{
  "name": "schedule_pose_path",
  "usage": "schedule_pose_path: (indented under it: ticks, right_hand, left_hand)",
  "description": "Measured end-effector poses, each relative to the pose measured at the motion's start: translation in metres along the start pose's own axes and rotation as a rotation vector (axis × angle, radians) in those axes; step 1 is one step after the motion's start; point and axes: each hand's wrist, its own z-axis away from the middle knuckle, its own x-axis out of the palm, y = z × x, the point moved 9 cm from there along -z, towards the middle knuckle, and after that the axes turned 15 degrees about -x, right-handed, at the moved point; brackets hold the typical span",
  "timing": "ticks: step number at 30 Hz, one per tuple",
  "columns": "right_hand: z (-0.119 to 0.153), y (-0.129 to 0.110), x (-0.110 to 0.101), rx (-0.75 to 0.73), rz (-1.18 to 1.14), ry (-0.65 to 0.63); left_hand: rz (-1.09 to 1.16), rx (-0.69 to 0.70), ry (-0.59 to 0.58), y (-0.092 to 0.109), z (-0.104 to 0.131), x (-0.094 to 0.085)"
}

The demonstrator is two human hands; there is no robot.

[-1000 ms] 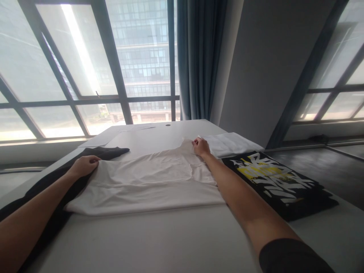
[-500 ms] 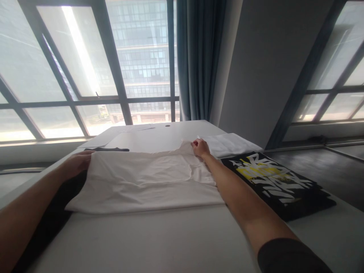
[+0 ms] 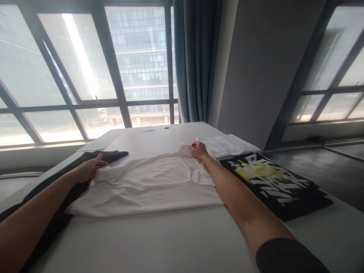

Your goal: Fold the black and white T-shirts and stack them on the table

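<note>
A white T-shirt-like garment point(image 3: 153, 185), wrinkled, lies spread across the white table in front of me. My right hand point(image 3: 199, 150) pinches its far right corner, which is raised a little. At its far left corner is my left hand point(image 3: 90, 167), with thumb and fingers apart and the fingertips near or on the cloth. Under and beyond my left forearm stretches a black garment point(image 3: 113, 154), partly covered by the arm and the white cloth.
Right of my right forearm lies a folded black shirt point(image 3: 267, 174) with white and yellow print. A folded white cloth point(image 3: 230, 145) sits behind it. The table point(image 3: 159, 242) reaches toward the windows point(image 3: 142, 57) and a blue-grey curtain point(image 3: 193, 64).
My left hand has moved right and its fingers have opened. The garment's far left edge has dropped and bunched. My right hand keeps its pinch, almost unmoved.
</note>
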Motion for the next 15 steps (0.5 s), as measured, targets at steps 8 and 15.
schedule_pose_path:
  ticks: [8,15]
  right_hand:
    - [0.005,0.010,0.016,0.180,-0.085,-0.169]
    - [0.000,0.011,0.013,0.106,-0.130,-0.124]
  left_hand:
    - [-0.187,0.152,0.239,0.018,-0.021,-0.004]
    - [-0.130,0.280,0.521,0.025,-0.025,-0.045]
